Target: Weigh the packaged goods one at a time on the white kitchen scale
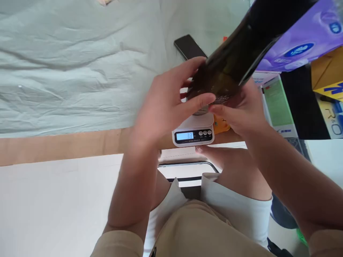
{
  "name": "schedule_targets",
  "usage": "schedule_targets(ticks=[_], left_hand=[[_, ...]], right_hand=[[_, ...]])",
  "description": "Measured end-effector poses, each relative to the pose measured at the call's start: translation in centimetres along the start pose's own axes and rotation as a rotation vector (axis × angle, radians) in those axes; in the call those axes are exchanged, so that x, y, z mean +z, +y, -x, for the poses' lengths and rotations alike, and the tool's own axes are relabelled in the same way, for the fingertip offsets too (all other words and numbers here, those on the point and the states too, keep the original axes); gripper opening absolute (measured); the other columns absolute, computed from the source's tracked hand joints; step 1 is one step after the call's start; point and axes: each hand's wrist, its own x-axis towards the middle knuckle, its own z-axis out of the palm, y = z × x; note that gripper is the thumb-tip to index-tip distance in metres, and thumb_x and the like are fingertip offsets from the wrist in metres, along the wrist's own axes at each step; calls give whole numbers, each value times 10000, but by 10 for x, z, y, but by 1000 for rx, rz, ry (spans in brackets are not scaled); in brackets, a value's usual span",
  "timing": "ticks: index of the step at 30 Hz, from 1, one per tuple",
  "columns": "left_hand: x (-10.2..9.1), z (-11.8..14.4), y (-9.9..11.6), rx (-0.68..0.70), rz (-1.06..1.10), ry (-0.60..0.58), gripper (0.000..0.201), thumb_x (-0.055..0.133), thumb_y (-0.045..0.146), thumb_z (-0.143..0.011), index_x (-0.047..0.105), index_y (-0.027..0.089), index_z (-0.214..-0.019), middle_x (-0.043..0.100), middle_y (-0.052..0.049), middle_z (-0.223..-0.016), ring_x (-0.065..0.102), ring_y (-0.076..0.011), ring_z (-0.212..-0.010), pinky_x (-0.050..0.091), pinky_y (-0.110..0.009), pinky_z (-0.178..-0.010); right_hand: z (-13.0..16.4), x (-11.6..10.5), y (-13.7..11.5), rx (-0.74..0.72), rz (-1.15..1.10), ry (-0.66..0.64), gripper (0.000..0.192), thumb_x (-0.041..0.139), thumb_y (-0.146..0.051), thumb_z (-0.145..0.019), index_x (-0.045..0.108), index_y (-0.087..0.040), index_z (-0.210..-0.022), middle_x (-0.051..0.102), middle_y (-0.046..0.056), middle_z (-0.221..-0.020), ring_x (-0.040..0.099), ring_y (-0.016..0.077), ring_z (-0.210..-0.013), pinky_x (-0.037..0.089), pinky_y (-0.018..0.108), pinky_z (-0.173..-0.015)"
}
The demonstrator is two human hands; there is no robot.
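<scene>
Hidden: the lower end of the dark pouch (235, 60) is covered by both hands, and whatever sits on the scale platform under it shows only as a thin greyish rim that I cannot identify. The pouch's upper end runs out of view at the top right.
Hard to make out: print on the pouch is blurred by motion. The scale (193, 132) display reads something like 33, though the digits are faint.
Left hand (167, 103): wrapped around the near end of the pouch, thumb across its front, fingers behind.
Right hand (241, 109): cupped under the pouch from the other side, fingertips meeting the left thumb; it grips the same end.
Pouch position: tilted, low end just above the scale, high end toward the upper right.
Surface: a wooden ledge (53, 146) carries the scale at its front edge; behind it spreads a wrinkled pale green sheet (66, 64), seemingly on a bed.
Floor: pale, seen below the ledge past the person's knees.
Around: a black phone (189, 47) lies on the sheet just behind the hands; a purple packet (302, 39) and printed boxes (278, 103) crowd the right edge, partly behind the pouch. An orange item (221, 125) peeks out beside the scale.
</scene>
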Motion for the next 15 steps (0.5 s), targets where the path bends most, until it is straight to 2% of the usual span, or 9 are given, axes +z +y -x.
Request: schedule_targets(ticks=[4, 8, 10, 12, 14, 15], left_hand=[[-2, -1, -1, -61, 55, -28, 409, 845, 269, -886, 710, 255, -1271, 787, -33, -1266, 765, -255, -1222, 676, -367, -993], [-1, 1, 1, -126, 65, -30, 433, 866, 261, -859, 710, 265, -1263, 778, -33, -1266, 759, -261, -1249, 672, -377, -1012], [-3, 3, -3, -121, 82, -33, 459, 887, 293, -859, 717, 282, -1285, 780, -33, -1267, 754, -272, -1278, 656, -408, -1063], [-6, 4, -13, -39, 151, -10, 466, 876, 419, -904, 723, 294, -1326, 773, -47, -1325, 725, -281, -1348, 618, -446, -1148], [-10, 2, -28, 89, 238, 89, 505, 772, 643, -960, 732, 300, -1328, 754, -42, -1394, 693, -261, -1400, 597, -427, -1183], [-12, 0, -37, 145, 263, 158, 557, 692, 762, -960, 748, 305, -1273, 760, -21, -1377, 705, -233, -1372, 619, -380, -1138]], right_hand=[[3, 2, 14, 22, 4, 22, 749, 959, -644, -685, 624, -367, -1294, 752, 0, -1278, 745, 244, -1251, 671, 496, -1114], [3, 3, 29, -48, 42, 10, 839, 902, -731, -697, 568, -408, -1395, 712, 5, -1364, 719, 262, -1313, 642, 533, -1155], [6, 7, 27, -95, 83, 31, 850, 860, -739, -726, 519, -447, -1447, 667, 1, -1435, 674, 275, -1395, 602, 552, -1207], [14, 11, 13, -136, 112, 60, 815, 820, -693, -777, 476, -492, -1488, 601, -5, -1531, 588, 289, -1512, 524, 574, -1292], [27, 13, -8, -111, 113, 98, 792, 770, -652, -838, 411, -559, -1539, 507, -36, -1641, 470, 296, -1624, 426, 586, -1369], [34, 11, -19, -21, 108, 148, 809, 762, -642, -854, 364, -612, -1557, 435, -80, -1702, 378, 294, -1687, 370, 581, -1406]])
